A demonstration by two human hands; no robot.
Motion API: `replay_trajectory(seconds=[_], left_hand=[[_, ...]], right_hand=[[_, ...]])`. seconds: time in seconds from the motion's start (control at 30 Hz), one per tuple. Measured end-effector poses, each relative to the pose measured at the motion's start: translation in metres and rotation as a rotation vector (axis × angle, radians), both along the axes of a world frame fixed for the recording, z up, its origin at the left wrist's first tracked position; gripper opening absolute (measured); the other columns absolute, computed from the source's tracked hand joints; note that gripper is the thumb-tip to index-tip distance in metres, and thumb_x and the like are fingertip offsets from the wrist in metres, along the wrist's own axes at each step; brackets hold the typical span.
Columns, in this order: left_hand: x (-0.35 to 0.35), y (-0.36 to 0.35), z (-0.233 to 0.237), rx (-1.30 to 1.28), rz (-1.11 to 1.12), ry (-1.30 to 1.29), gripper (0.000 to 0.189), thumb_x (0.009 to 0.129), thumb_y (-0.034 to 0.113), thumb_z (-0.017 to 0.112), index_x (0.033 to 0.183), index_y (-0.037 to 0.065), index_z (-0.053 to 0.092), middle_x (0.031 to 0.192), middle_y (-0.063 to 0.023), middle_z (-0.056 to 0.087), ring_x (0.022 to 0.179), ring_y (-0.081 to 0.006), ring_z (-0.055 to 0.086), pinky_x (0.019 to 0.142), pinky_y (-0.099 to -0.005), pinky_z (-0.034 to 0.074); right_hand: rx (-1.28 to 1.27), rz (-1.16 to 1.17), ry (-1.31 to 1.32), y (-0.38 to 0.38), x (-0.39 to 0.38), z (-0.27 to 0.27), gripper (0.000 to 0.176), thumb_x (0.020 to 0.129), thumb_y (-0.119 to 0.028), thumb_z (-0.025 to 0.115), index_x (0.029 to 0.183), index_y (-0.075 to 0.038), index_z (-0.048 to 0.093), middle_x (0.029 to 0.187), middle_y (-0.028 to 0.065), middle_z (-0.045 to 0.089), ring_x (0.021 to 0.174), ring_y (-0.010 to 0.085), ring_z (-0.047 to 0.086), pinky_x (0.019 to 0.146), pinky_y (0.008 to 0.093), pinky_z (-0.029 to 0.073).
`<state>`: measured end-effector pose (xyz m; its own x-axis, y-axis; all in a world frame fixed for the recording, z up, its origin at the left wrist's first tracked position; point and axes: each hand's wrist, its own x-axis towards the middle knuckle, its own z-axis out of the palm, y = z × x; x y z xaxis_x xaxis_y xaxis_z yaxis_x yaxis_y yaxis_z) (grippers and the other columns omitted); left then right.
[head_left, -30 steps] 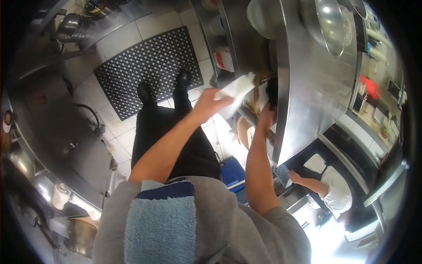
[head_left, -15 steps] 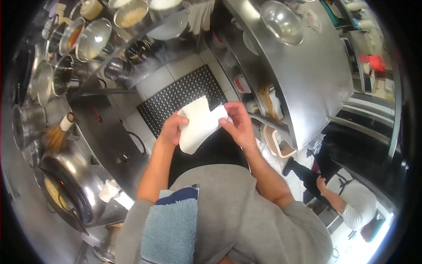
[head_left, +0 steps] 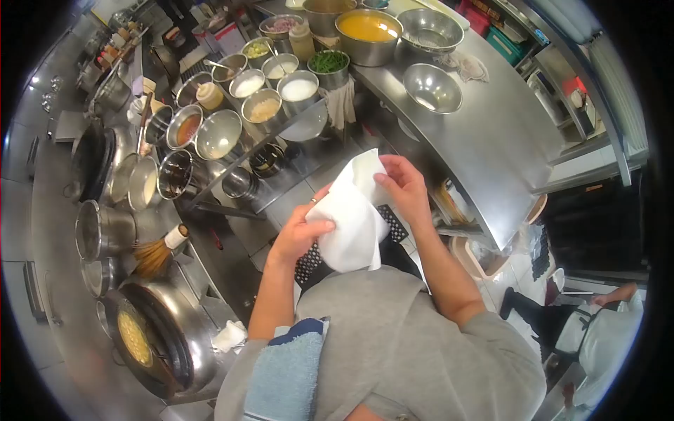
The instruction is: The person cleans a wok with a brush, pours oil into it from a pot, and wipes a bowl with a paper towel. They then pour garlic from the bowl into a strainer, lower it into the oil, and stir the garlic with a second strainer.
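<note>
A white paper towel (head_left: 344, 231) hangs in front of my grey shirt, held between both hands. My left hand (head_left: 300, 234) pinches its left side, thumb lying on top. At the upper right corner, the thumb and fingers of my right hand (head_left: 406, 188) grip the edge. The sheet is partly unfolded, its lower end drooping in loose folds. A light blue towel (head_left: 288, 372) with a dark band lies over my left side.
Steel bowls of ingredients (head_left: 263, 109) crowd the rack ahead. At left, a wok (head_left: 137, 344) holds yellow food beside a bamboo brush (head_left: 156, 256). A steel counter (head_left: 498, 140) on the right carries an orange-filled pot (head_left: 368, 31). A co-worker (head_left: 597, 337) stands lower right.
The paper towel has opened out, showing more folds and hanging lower. My view has tilted up, bringing more bowls and the counter's far end into sight. The co-worker's arm has shifted.
</note>
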<state>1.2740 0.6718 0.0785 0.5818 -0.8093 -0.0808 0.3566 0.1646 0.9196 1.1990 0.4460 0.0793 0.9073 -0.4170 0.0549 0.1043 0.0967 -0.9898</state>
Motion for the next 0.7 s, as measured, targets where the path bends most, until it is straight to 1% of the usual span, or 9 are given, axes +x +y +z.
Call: replay_trajectory(seconds=[0.03,0.1,0.17,0.27,0.37,0.47,0.53,0.67,0.7], left_hand=[[0.001,-0.002,-0.004,0.019,0.021,0.098,0.043,0.073,0.004,0.063,0.114,-0.008,0.058,0.123,-0.0157,0.054,0.113,-0.0210,0.051,0.089,-0.0297,0.043],[0.006,-0.005,0.004,0.105,0.044,-0.057,0.028,0.077,0.011,0.068,0.101,-0.003,0.067,0.132,-0.0162,0.046,0.121,-0.0269,0.042,0.101,-0.0357,0.033],[0.011,-0.005,0.005,0.182,0.029,-0.291,0.028,0.077,0.012,0.068,0.102,-0.002,0.067,0.132,-0.0163,0.046,0.120,-0.0268,0.042,0.100,-0.0348,0.034],[0.019,-0.008,0.018,0.233,-0.003,-0.431,0.028,0.077,0.014,0.068,0.101,-0.001,0.068,0.134,-0.0155,0.044,0.121,-0.0274,0.042,0.101,-0.0353,0.034],[0.022,-0.010,0.033,0.257,0.031,-0.642,0.031,0.076,0.012,0.067,0.103,-0.002,0.066,0.133,-0.0165,0.044,0.119,-0.0276,0.046,0.100,-0.0352,0.036],[0.028,-0.010,0.034,0.312,0.141,-0.733,0.030,0.076,0.011,0.066,0.103,-0.003,0.065,0.133,-0.0173,0.044,0.120,-0.0284,0.046,0.100,-0.0352,0.037],[0.034,-0.005,0.027,0.369,0.227,-0.837,0.029,0.076,0.009,0.065,0.102,-0.003,0.064,0.127,-0.0161,0.051,0.114,-0.0268,0.051,0.096,-0.0346,0.040],[0.034,0.001,0.029,0.349,0.136,-0.679,0.024,0.077,0.007,0.062,0.097,-0.005,0.064,0.103,-0.0150,0.063,0.089,-0.0232,0.062,0.079,-0.0312,0.048],[0.033,0.002,0.031,0.340,0.056,-0.670,0.024,0.077,0.006,0.062,0.098,-0.005,0.064,0.105,-0.0147,0.063,0.091,-0.0228,0.061,0.080,-0.0313,0.047]], right_hand=[[0.028,0.009,-0.023,0.005,0.001,0.002,0.032,0.084,-0.002,0.063,0.115,-0.002,0.055,0.091,0.0019,0.063,0.083,0.0078,0.058,0.073,0.0217,0.046],[-0.028,0.016,-0.003,0.009,0.001,0.006,0.028,0.084,-0.001,0.063,0.111,-0.003,0.055,0.089,0.0003,0.060,0.082,0.0063,0.056,0.071,0.0210,0.045],[-0.071,0.018,-0.006,0.009,0.000,0.010,0.026,0.085,0.001,0.062,0.109,-0.003,0.055,0.088,-0.0004,0.059,0.082,0.0059,0.056,0.070,0.0209,0.045],[-0.133,0.113,-0.008,0.001,-0.001,-0.004,0.023,0.085,0.001,0.061,0.106,-0.004,0.054,0.086,-0.0013,0.057,0.081,0.0055,0.055,0.070,0.0205,0.045],[-0.069,0.050,-0.117,0.008,0.003,-0.006,0.022,0.085,0.001,0.060,0.105,-0.004,0.053,0.083,-0.0021,0.054,0.079,0.0047,0.053,0.070,0.0195,0.043],[0.086,0.036,-0.054,0.006,-0.001,0.006,0.019,0.087,0.004,0.056,0.105,-0.003,0.053,0.091,0.0005,0.057,0.086,0.0078,0.055,0.077,0.0214,0.044],[-0.048,0.016,-0.004,-0.002,-0.004,-0.016,0.014,0.087,0.004,0.055,0.099,-0.002,0.056,0.091,0.0017,0.058,0.085,0.0093,0.055,0.076,0.0221,0.044],[-0.490,0.045,0.020,-0.015,-0.015,-0.021,0.012,0.084,0.006,0.054,0.091,-0.001,0.062,0.091,0.0042,0.059,0.083,0.0137,0.056,0.075,0.0243,0.043],[-0.495,0.006,0.054,-0.015,-0.015,-0.022,0.015,0.083,0.006,0.054,0.092,-0.001,0.063,0.090,0.0049,0.059,0.084,0.0146,0.056,0.075,0.0246,0.043]])
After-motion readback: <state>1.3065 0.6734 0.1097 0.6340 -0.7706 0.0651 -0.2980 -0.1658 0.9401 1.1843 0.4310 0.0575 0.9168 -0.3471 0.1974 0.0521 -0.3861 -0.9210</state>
